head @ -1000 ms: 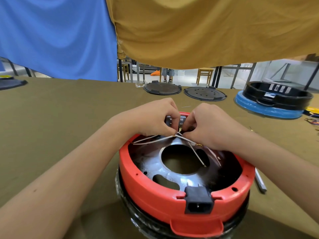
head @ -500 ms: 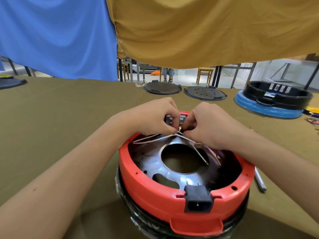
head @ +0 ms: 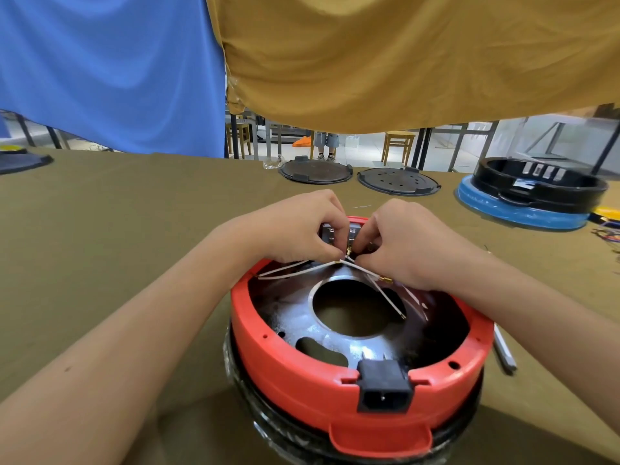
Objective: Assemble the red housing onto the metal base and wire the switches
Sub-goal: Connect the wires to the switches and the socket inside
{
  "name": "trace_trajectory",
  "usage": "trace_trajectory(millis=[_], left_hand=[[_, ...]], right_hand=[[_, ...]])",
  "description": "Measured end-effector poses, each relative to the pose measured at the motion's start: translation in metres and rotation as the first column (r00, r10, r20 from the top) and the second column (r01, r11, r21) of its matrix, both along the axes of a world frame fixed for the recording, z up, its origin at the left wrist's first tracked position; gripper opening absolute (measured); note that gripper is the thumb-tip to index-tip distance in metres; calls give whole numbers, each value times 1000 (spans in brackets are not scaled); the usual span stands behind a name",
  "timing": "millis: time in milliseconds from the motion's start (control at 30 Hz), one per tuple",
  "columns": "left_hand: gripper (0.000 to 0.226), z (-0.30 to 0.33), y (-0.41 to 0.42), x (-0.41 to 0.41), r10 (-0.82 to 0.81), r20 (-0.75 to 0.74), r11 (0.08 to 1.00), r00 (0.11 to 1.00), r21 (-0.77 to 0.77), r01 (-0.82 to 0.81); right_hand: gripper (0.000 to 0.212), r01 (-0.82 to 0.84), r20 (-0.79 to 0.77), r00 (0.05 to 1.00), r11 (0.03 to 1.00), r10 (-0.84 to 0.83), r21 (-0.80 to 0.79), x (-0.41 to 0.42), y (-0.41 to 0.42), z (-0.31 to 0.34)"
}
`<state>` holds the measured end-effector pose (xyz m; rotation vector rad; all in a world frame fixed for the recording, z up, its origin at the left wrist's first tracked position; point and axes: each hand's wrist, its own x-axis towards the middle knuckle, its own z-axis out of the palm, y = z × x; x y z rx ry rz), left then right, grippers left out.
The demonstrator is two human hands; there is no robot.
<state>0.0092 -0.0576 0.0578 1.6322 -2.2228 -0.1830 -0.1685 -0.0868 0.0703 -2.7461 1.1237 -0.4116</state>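
The red housing (head: 302, 380) sits over the shiny metal base (head: 302, 327) with a round hole, close in front of me. A black power socket (head: 384, 391) is set in its near wall. At the far rim are the switches (head: 330, 234) with metal tabs. My left hand (head: 295, 229) and my right hand (head: 406, 243) meet there, fingers curled, pinching thin white wires (head: 302, 270) with brass terminals just below the switches. Other white wires trail over the base hole.
Two dark round plates (head: 315, 171) (head: 397, 181) lie at the table's far edge. A black ring on a blue base (head: 533, 203) stands far right. A grey tool (head: 503, 352) lies right of the housing. Loose coloured wires (head: 609, 231) lie at the right edge.
Both hands stay at the switches; the fingers and the white wires shift only slightly.
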Motion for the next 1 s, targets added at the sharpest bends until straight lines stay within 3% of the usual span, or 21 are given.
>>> trace_trajectory(millis=[533,767,1000], left_hand=[[18,4,6,-6,86,75,996,994,-18,-85],[49,3,8,-8,149,14,989,989,-5,-149],[41,4,4,-8,162,110,987,981,-7,-162]], right_hand=[[9,64,16,998,998,-64,3,1,4,0],[23,81,24,996,997,-81,-5,2,2,-1],[21,87,8,996,995,-87,-46,4,-1,-1]])
